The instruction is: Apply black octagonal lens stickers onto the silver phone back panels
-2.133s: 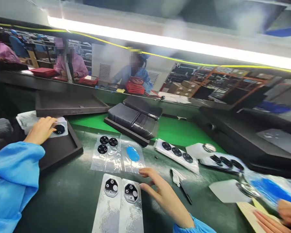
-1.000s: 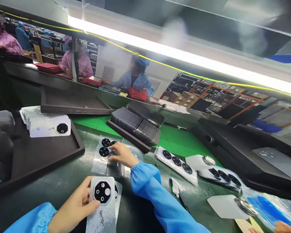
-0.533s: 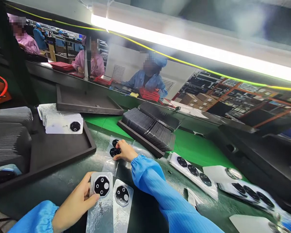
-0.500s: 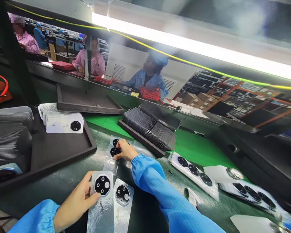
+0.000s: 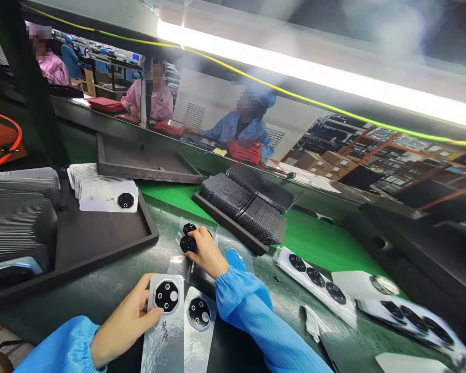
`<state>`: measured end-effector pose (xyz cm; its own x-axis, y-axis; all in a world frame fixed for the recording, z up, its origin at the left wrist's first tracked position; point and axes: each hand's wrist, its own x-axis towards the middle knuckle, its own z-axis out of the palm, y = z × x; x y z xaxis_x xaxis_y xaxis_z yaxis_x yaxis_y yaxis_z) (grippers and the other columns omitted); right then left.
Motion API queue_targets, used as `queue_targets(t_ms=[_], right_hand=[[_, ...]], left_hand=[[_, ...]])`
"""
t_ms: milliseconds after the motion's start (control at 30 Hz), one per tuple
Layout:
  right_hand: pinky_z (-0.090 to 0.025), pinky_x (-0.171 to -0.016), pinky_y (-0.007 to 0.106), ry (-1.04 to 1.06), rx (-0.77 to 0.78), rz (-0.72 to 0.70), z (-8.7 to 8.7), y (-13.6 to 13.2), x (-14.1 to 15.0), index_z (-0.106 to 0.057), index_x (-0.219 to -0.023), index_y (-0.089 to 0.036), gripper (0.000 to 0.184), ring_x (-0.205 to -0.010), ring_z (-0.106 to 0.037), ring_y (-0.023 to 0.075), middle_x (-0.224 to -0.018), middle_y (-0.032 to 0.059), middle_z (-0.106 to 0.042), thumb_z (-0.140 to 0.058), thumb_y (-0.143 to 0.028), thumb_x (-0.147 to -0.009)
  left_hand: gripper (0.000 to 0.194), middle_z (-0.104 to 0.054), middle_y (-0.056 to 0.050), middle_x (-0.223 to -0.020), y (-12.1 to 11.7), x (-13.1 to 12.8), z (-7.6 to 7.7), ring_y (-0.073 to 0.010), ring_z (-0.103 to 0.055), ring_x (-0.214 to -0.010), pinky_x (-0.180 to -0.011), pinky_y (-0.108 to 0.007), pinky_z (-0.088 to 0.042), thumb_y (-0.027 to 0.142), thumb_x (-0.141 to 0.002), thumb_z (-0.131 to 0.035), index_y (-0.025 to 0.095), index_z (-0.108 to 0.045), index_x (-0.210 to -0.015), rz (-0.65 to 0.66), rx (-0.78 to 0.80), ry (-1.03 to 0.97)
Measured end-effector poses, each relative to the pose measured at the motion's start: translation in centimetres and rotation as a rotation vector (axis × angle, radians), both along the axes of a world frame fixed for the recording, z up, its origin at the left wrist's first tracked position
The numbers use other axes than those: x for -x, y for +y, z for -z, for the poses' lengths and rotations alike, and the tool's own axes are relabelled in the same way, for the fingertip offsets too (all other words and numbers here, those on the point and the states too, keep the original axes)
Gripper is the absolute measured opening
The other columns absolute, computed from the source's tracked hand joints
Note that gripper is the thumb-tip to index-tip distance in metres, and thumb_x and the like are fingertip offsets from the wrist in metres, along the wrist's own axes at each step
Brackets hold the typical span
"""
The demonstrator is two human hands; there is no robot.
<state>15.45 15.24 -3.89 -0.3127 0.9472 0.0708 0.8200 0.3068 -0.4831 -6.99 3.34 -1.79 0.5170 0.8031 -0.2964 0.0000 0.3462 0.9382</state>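
Observation:
My left hand (image 5: 134, 318) is closed on a silvery phone back panel (image 5: 163, 336), its thumb by the black octagonal camera piece (image 5: 166, 297). A second panel (image 5: 197, 336) with a similar black piece lies just to the right of the held one. Further forward, my right hand (image 5: 207, 252) pinches a black camera lens cover (image 5: 188, 244) above clear plastic film (image 5: 178, 265). Another black lens cover (image 5: 189, 228) sits right behind it. A blue rounded patch (image 5: 236, 259) shows on the film beside my right wrist.
Left, a dark tray (image 5: 101, 241) holds stacked panels (image 5: 108, 197). Ahead stands a tray of dark sheets (image 5: 248, 207). On the right lie bagged lens covers (image 5: 314, 280), a white cloth (image 5: 314, 324) and another bagged strip (image 5: 411, 316). Co-workers sit beyond the partition.
My right hand has drawn back slightly to the right, still at the lens cover. The blue patch has come into sight. My left hand keeps its hold; the whole view has shifted a little.

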Motion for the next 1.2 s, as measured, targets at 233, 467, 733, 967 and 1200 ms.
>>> queue_targets(t_ms=[233,467,733,967,1200], right_hand=[[-0.047,-0.101,0.052,0.065,-0.145,-0.145,0.0,-1.3,0.4,-0.052,-0.117,-0.018,0.050,-0.121,-0.049,0.0318,-0.124,0.0157,-0.049,-0.055,0.004,-0.072],[-0.050,-0.100,0.044,0.246,-0.173,-0.252,0.2,-1.3,-1.2,-0.045,-0.123,-0.021,0.053,-0.124,-0.053,0.0253,-0.131,0.0137,-0.051,-0.066,-0.010,-0.075],[-0.055,-0.089,0.040,0.362,-0.262,-0.113,-4.4,-4.7,-5.7,-0.050,-0.123,-0.024,0.046,-0.109,-0.056,0.0226,-0.120,0.0092,-0.049,-0.066,-0.017,-0.081],[-0.055,-0.084,0.032,0.611,-0.158,0.165,-3.9,-10.3,-11.3,-0.060,-0.116,-0.028,0.036,-0.102,-0.059,0.0199,-0.111,0.0041,-0.055,-0.068,-0.024,-0.082],[-0.055,-0.088,0.033,0.820,-0.045,0.354,-0.1,-12.9,-12.8,-0.063,-0.116,-0.026,0.035,-0.098,-0.062,0.0194,-0.114,0.0063,-0.057,-0.070,-0.035,-0.083]], left_hand=[[0.046,-0.069,-0.006,-0.103,-0.1,0.1,0.4,-0.0200,-0.064,-0.092,-0.082,-0.033,-0.045,0.028,-0.090,-0.061,0.018,-0.036,-0.127,-0.015,-0.009,-0.022],[0.048,-0.071,-0.007,-0.103,0.7,-1.3,-0.8,-0.0229,-0.068,-0.095,-0.083,-0.035,-0.047,0.023,-0.086,-0.064,0.018,-0.037,-0.125,0.009,0.065,-0.098],[0.053,-0.072,-0.005,-0.101,2.0,-4.3,-2.7,-0.0210,-0.066,-0.093,-0.081,-0.033,-0.043,0.011,-0.082,-0.058,0.017,-0.037,-0.131,0.183,0.090,-0.102],[0.059,-0.070,-0.003,-0.097,3.8,-7.9,-2.3,-0.0216,-0.065,-0.093,-0.082,-0.034,-0.041,0.011,-0.078,-0.060,0.018,-0.035,-0.131,0.214,0.135,-0.087],[0.062,-0.069,0.001,-0.092,5.0,-9.6,-2.4,-0.0185,-0.064,-0.089,-0.078,-0.030,-0.039,0.010,-0.076,-0.056,0.021,-0.033,-0.133,0.245,0.146,-0.033]])
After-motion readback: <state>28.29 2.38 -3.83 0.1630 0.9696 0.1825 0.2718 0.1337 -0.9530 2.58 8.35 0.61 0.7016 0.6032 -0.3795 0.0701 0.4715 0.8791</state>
